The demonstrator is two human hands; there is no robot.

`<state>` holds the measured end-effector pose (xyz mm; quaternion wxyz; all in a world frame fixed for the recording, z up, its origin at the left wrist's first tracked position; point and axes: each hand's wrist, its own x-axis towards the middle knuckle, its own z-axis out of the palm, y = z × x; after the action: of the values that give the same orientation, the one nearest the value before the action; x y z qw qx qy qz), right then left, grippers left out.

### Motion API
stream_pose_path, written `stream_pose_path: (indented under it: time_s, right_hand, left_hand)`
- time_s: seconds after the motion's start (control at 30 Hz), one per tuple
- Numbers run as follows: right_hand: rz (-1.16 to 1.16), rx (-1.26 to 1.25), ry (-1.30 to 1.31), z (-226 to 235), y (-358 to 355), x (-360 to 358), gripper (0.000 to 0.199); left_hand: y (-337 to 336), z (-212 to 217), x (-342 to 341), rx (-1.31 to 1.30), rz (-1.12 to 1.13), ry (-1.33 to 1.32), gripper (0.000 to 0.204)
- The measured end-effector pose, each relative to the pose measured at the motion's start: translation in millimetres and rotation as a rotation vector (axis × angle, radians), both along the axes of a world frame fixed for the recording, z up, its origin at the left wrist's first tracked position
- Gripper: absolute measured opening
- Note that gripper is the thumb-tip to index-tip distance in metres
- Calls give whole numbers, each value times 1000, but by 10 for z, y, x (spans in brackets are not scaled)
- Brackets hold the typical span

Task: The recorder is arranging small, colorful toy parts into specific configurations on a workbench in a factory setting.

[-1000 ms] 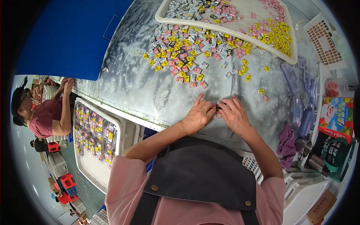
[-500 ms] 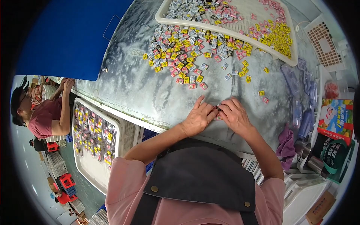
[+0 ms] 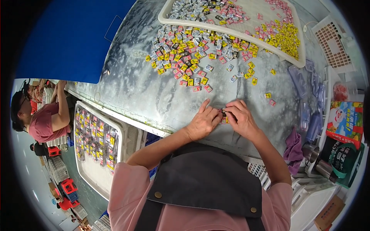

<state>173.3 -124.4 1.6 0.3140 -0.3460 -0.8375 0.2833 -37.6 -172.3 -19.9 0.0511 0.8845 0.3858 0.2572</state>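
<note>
My left hand and my right hand rest together on the grey mottled table, fingertips meeting over a small row of wrapped candies in pink and yellow. Both hands pinch at this little stack. Farther up the table lies a loose pile of small yellow, pink and grey wrapped candies. Behind the pile stands a white tray holding several more of the same candies.
A white tray of sorted candies sits low at my left. Another person in a pink shirt works at far left. Clear plastic bags, a purple cloth, metal cups and colourful boxes crowd the right.
Both hands stay in the same place on the table; only the fingers shift slightly over the small stack of candies.
</note>
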Motion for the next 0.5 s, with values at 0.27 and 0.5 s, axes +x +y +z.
stream_pose_path:
  time_s: [0.27,0.5]
  right_hand:
    - [30,17,-135,69,21,-88,8]
    - [-94,18,-35,-1,28,-1,9]
  left_hand:
    - [-27,-23,-36,-19,-33,46,34]
    - [7,-30,-3,0,-12,22,28]
